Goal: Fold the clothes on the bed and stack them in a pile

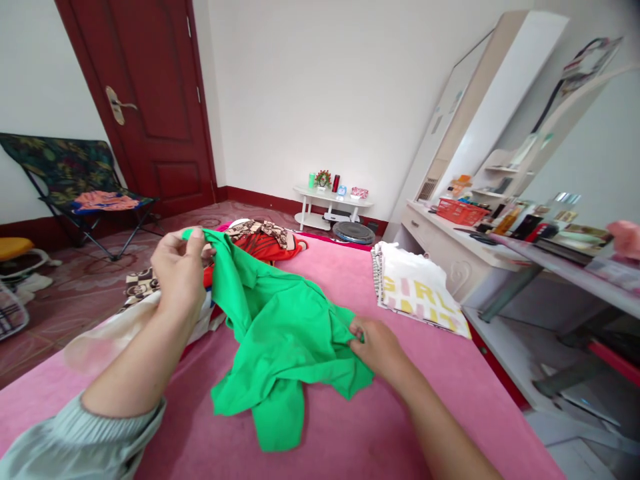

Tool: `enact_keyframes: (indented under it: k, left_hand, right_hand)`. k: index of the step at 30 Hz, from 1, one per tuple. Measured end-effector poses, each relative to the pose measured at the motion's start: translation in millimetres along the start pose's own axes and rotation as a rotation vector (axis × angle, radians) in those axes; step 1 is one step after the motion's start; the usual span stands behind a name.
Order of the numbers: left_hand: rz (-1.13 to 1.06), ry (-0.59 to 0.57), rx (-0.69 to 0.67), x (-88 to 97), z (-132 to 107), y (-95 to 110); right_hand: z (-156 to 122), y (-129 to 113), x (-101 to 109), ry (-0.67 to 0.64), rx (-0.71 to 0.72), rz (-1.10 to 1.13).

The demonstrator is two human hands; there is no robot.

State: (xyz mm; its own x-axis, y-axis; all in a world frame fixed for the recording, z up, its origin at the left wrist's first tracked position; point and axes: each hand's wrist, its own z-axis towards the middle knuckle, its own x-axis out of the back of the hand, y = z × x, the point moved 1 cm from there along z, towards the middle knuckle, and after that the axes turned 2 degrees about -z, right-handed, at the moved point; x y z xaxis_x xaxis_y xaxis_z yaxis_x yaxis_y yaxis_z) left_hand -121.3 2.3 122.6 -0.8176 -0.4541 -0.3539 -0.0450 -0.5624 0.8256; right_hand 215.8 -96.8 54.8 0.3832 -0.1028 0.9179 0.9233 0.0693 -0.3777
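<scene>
A green garment (pixel 280 327), loose and crumpled, stretches between my two hands above a pink bed cover (pixel 350 427). My left hand (pixel 183 267) pinches one end of it and holds that end up off the bed. Lower and to the right, my right hand (pixel 375 347) grips the opposite edge with thumb and fingers. Part of the cloth hangs down in folds in the middle. Behind and left of the garment lies a heap of mixed clothes (pixel 265 240) in red, brown pattern and white, partly hidden by my left arm.
Folded clothes topped by a white printed shirt (pixel 415 287) lie at the bed's right side. Beyond are a dressing table (pixel 450 247) with bottles and a red basket (pixel 460 211), a low white table (pixel 330 197), a red door (pixel 145 100) and a folding chair (pixel 65 173).
</scene>
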Motion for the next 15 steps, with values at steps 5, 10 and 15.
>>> enact_keyframes:
  k: [5, 10, 15]
  left_hand:
    - [-0.032, 0.139, 0.04, 12.0, 12.0, -4.4]
    - [0.206, -0.189, -0.05, -2.3, 0.1, -21.5]
    - [0.578, -0.915, -0.278, -24.2, -46.2, -20.2]
  right_hand:
    - [2.4, 50.0, 54.9, 0.615, -0.301, 0.348]
    - [-2.9, 74.2, 77.8, 0.88, -0.36, 0.772]
    - [-1.6, 59.4, 53.5, 0.208, -0.232, 0.667]
